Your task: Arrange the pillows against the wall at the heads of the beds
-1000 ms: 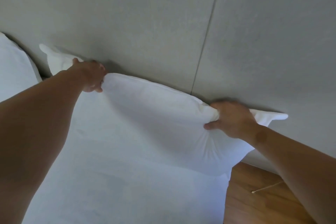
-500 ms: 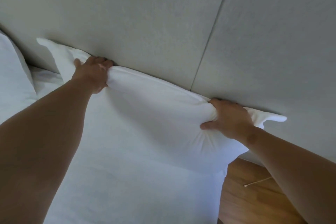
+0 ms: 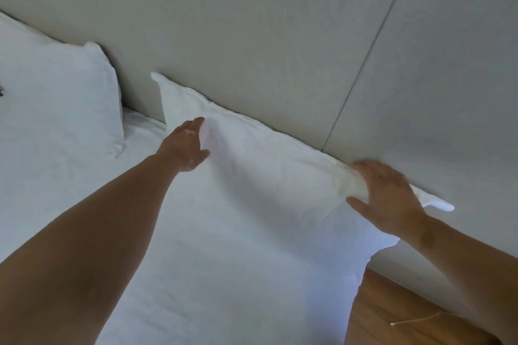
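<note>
at nine o'clock a first pillow [image 3: 56, 98] already leans on the wall [image 3: 252, 22]. the centre pillow [image 3: 266, 176] stands along the wall at the head of the bed [image 3: 196, 288], apparently placed; only smoothing seems left. left hand [image 3: 186, 148], grip open, fingers spread, touches its face at ten o'clock. right hand [image 3: 388, 199], grip loosely open, palm flat on its top edge at three o'clock; neither grasps.
</note>
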Available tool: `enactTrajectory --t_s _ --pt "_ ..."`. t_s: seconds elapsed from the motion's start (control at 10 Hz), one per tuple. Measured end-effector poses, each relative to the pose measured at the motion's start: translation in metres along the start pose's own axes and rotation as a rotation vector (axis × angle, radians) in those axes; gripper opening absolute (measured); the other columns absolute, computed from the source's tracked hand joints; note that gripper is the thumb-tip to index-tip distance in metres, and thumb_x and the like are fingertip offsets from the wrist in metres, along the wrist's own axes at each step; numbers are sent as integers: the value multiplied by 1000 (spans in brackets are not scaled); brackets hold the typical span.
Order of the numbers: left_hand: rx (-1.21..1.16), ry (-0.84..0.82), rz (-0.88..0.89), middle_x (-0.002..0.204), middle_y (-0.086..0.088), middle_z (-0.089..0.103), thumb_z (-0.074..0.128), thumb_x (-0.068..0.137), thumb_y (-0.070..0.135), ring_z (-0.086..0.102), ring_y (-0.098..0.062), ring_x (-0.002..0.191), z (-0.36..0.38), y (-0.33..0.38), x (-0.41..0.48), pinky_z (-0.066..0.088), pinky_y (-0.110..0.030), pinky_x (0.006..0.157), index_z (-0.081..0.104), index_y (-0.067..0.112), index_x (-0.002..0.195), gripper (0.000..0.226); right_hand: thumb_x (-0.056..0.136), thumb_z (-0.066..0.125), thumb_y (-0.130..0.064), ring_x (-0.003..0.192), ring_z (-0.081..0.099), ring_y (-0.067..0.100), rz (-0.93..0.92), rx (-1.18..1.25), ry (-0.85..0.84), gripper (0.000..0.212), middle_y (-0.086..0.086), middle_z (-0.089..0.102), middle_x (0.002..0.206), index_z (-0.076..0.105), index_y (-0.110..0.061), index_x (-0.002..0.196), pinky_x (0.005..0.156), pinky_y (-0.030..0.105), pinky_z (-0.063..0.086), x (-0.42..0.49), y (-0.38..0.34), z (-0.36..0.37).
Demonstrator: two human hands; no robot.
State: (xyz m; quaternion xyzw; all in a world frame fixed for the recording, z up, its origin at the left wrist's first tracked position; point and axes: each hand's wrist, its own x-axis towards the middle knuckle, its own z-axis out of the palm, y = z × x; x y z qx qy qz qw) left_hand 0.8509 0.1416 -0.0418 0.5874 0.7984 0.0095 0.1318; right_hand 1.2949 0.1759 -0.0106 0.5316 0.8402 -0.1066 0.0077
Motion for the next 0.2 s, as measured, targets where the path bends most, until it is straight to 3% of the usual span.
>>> enactTrajectory --t_s 0.1,0.2 --pt "-157 -5 -58 157 -10 41 68 88 41 39 -26 144 -1 -1 -65 29 -36 119 25 9 156 86 85 78 -40 136 52 30 -57 56 -19 71 8 56 148 52 -18 147 114 44 37 -19 -13 -8" --pt "-435 30 -208 140 -6 61 78 82 36 58 -24 129 19 -6 -144 40 -32 107 46 13 144 74 87 76 -44 138 49 22 -82 143 -59 70 -2 55 149 50 -24 148 115 38 38 -41 -21 -13"
